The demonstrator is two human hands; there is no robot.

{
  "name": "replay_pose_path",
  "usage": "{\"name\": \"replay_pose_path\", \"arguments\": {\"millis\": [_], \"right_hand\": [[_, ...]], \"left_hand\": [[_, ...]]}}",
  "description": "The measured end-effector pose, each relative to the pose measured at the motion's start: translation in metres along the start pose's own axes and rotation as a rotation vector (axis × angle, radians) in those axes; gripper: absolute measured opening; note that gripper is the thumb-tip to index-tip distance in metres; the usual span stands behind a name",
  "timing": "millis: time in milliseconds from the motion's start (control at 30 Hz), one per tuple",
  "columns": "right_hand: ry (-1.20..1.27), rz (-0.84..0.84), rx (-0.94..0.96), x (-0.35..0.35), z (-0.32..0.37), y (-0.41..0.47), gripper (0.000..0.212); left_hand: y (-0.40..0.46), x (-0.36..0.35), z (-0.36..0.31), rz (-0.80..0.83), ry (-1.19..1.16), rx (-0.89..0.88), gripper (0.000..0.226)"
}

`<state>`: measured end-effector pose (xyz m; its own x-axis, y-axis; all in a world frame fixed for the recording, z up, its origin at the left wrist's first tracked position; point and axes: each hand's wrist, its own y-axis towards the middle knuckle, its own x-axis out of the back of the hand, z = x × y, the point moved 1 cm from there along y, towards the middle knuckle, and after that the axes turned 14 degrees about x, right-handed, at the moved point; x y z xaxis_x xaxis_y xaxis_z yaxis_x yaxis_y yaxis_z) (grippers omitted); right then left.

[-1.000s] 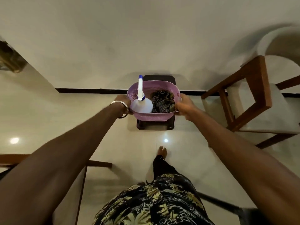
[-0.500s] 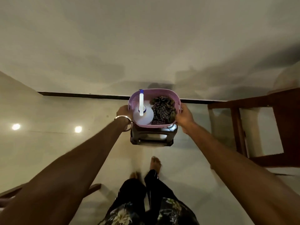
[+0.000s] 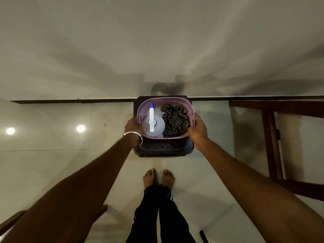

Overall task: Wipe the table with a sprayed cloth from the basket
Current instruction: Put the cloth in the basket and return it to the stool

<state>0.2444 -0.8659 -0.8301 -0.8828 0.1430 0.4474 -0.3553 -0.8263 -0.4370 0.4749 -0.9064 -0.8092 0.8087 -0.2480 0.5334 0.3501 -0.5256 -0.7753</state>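
A pink plastic basket (image 3: 177,99) sits over a dark stool (image 3: 163,148) against the wall. Inside it stand a white spray bottle (image 3: 152,124) with a blue tip on the left and a crumpled checked cloth (image 3: 174,120) on the right. My left hand (image 3: 133,126), with a metal bangle on the wrist, grips the basket's left handle. On the other side, my right hand (image 3: 197,129) grips the right handle. Whether the basket rests on the stool or is held just above it cannot be told.
A wooden table frame (image 3: 273,137) stands to the right of the stool. Another wooden edge (image 3: 15,220) shows at the bottom left. My bare feet (image 3: 158,178) stand on the pale tiled floor just in front of the stool. The wall rises behind.
I have stepped closer and my view has tilted down, so the basket is now seen from straight above over the stool. Both hands have kept their grip on its handles.
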Motion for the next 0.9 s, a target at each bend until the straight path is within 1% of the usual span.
{"name": "replay_pose_path", "arguments": {"millis": [233,367,567,667,767,833,867,900], "right_hand": [[0.013,0.035,-0.036,-0.010,-0.019,0.013,0.044],[0.010,0.042,-0.024,-0.016,-0.023,0.016,0.048],[-0.012,0.063,-0.014,-0.015,-0.022,0.014,0.050],[-0.023,0.074,-0.031,-0.012,-0.020,0.010,0.044],[0.049,0.055,-0.098,-0.009,-0.027,0.002,0.029],[0.113,0.035,-0.127,-0.005,-0.025,-0.008,0.016],[0.125,0.030,-0.128,-0.002,-0.019,-0.016,0.015],[0.139,0.027,-0.123,0.002,-0.015,-0.023,0.018]], "left_hand": [[0.024,-0.015,0.003,-0.002,0.011,0.015,0.027],[0.031,-0.020,0.011,-0.025,-0.019,0.020,0.029],[0.033,-0.023,0.014,-0.038,0.000,0.018,0.030],[0.026,-0.024,0.015,-0.034,0.013,0.024,0.031],[0.015,-0.023,0.023,0.003,-0.049,0.049,0.029],[0.008,-0.022,0.029,0.057,-0.155,0.092,0.028],[0.000,-0.020,0.030,0.084,-0.227,0.126,0.027],[-0.007,-0.019,0.032,0.105,-0.294,0.153,0.027]]}}
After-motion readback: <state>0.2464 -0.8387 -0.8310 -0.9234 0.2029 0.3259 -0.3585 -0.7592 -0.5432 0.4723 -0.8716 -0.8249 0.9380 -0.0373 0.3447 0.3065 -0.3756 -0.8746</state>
